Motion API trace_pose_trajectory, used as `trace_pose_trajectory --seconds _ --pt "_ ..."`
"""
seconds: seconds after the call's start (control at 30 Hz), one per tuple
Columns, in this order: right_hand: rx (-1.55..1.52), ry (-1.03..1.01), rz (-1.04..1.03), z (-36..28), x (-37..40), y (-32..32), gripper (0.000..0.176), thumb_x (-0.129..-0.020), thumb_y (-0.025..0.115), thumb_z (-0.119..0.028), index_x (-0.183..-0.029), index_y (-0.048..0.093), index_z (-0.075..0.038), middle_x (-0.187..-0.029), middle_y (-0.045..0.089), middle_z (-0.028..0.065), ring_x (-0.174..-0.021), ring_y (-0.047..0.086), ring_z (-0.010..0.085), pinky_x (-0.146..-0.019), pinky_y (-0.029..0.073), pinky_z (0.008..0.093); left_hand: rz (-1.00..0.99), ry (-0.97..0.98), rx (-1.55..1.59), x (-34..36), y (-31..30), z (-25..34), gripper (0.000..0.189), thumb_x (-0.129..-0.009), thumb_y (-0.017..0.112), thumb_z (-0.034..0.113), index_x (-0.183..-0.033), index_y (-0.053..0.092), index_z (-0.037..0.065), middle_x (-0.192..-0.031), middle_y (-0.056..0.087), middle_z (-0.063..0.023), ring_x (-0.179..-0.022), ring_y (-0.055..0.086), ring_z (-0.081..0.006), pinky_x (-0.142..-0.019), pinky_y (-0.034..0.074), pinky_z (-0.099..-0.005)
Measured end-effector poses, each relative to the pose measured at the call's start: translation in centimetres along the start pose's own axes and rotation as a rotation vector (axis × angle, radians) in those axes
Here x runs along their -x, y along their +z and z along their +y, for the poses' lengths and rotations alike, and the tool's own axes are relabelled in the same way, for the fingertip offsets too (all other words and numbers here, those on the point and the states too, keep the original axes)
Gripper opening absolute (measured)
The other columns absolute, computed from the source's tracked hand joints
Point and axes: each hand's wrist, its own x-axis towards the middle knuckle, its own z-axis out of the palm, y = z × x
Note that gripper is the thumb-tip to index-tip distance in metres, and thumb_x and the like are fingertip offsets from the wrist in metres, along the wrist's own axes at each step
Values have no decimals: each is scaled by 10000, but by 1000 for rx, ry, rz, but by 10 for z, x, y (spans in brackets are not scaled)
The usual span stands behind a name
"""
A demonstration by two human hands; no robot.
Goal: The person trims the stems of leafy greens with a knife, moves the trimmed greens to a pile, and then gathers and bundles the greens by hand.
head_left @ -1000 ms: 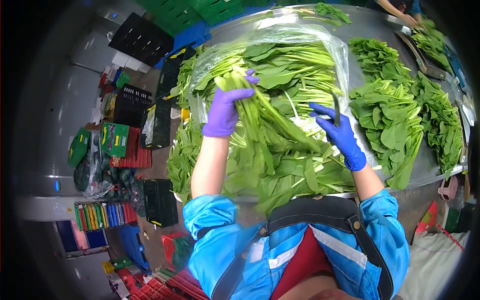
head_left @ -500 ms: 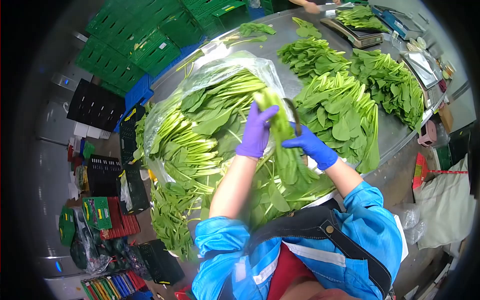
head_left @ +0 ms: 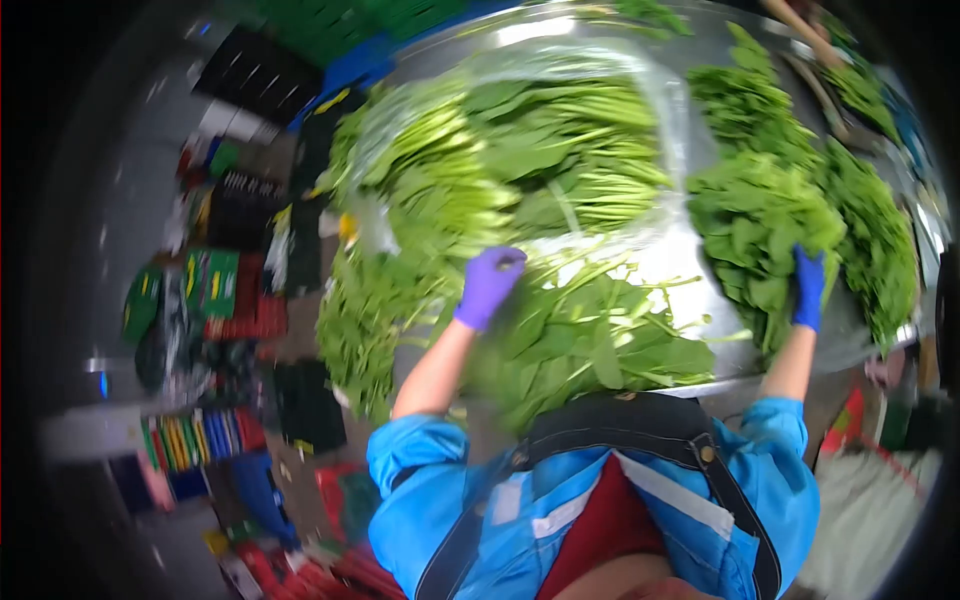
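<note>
My left hand [head_left: 490, 287], in a purple glove, hovers over the loose leafy greens [head_left: 600, 335] at the table's near edge. Its fingers are curled towards the thumb, and nothing shows in them. On the right, my right hand [head_left: 810, 285], in a blue glove, is closed on a bunch of leafy greens [head_left: 765, 205] lying on a pile; leaves cover part of the fingers. A clear plastic sheet [head_left: 672, 120] surrounds neatly stacked greens [head_left: 580, 130] with their pale stems side by side, beyond my left hand.
More greens [head_left: 365, 335] lie along the table's left edge, and another pile [head_left: 880, 260] stands far right. Another person's arm [head_left: 805, 32] reaches in at the top right. Black crates [head_left: 255, 80] and green crates [head_left: 370, 25] stand beyond the table's left side.
My right hand has moved right with the bunch and set it against the pile. My left hand has let go of the bunch and come lower. The view has shifted.
</note>
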Motion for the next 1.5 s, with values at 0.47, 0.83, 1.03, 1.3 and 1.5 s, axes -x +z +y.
trace_pose_trajectory --seconds 0.47,0.83,1.03,1.3,1.5 --pt "-40 -462 -395 -239 184 68 437 -841 637 -151 -1259 535 -76 -1228 576 146 -1094 577 227 -926 429 319 -46 495 -865 18 -63 -100 398 -712 547 30 -1095 571 139 -1033 583 -99 -1012 527 -301 -922 383 -436" --pt "-188 -582 -980 -257 284 124 406 -831 589 -97 -1234 566 -135 -870 677 171 -708 664 241 -668 511 342 -241 161 -177 52 -66 28 367 -695 697 167 -1035 610 63 -924 595 -121 -849 591 -269 -794 473 -326" --pt "-123 -792 -1063 -291 309 128 558 -780 652 -299 -1291 495 -142 -870 657 159 -771 638 331 -674 490 397 -379 104 -140 64 -18 68 399 -736 727 244 -1037 590 20 -953 622 -165 -867 609 -306 -775 469 -374" --pt "167 -835 -1027 -245 290 140 505 -761 618 -184 -1256 537 -130 -919 654 196 -800 642 353 -703 503 398 -320 189 -94 78 -19 56 353 -749 717 249 -994 599 23 -903 612 -184 -824 590 -359 -742 470 -381" --pt "21 -850 -993 -277 304 119 540 -714 556 11 -1233 557 -137 -911 644 205 -780 629 369 -674 503 399 -298 183 -150 79 -18 56 355 -758 712 262 -1007 616 27 -915 611 -195 -828 586 -375 -727 473 -394"
